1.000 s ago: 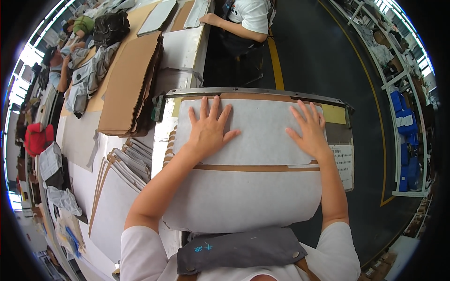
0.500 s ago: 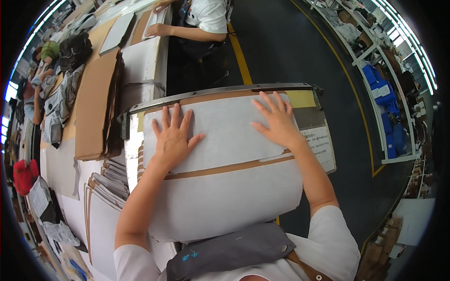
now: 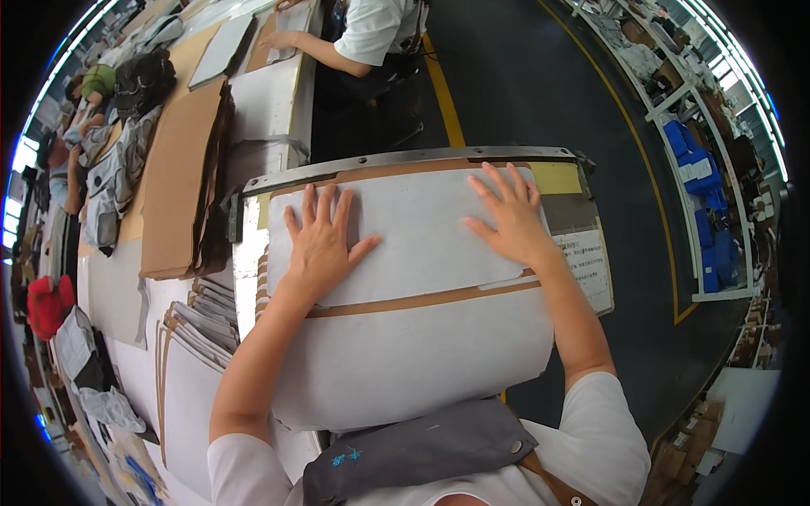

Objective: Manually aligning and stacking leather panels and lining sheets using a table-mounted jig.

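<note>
"How are the hands set?"

"From my remote seat I see the left hand (image 3: pixel 321 250) and right hand (image 3: pixel 521 229), fingers apart, palms down on the white rectangular sheet (image 3: pixel 409 232), clamped on nothing. It lies over flat brown board (image 3: pixel 430 299) on the desk (image 3: pixel 251 257), near the far grey metal bar (image 3: pixel 405 158); that spread probably presses it flat."

"Containers?"

"Blue plastic bins (image 3: pixel 715 257) on the white metal rack (image 3: pixel 724 295), right; I can't tell their contents."

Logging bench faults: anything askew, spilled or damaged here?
Minor untidiness only: the stacked white panels at the person's left are fanned, edges out of line, and the brown panel pile beyond has uneven edges. The white sheet under the left hand and right hand looks flat. No visible spill or damage.
</note>
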Demonstrator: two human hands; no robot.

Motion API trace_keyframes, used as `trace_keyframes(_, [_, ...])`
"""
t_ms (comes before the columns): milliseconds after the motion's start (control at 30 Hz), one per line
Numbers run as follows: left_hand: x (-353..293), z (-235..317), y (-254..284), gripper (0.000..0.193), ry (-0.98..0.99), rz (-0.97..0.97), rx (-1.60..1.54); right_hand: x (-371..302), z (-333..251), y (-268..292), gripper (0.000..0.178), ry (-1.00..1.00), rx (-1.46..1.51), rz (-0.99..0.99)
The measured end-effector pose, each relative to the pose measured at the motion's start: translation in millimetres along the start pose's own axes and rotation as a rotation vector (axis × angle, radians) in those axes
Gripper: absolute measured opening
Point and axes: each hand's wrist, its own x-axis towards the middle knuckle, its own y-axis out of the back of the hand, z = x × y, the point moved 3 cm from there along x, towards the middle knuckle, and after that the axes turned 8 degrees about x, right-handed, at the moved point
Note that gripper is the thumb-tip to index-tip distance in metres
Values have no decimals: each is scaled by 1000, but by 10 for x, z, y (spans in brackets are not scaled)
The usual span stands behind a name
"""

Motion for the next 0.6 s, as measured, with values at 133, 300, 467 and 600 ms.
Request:
trace_keyframes(133, [7, -4, -46, 74, -24, 97, -5, -8, 9, 15, 60, -18, 18, 5])
trace_keyframes(300, [-13, -2, -33, 72, 2, 34, -13, -8, 10, 5, 59, -13, 24, 3])
trace_keyframes(467, [-20, 15, -21, 74, -12, 74, 36, -8, 3, 21, 59, 4, 19, 22])
trace_keyframes(600, [-31, 21, -34, 75, -9, 68, 54, -7, -1, 20, 59, -7, 25, 9])
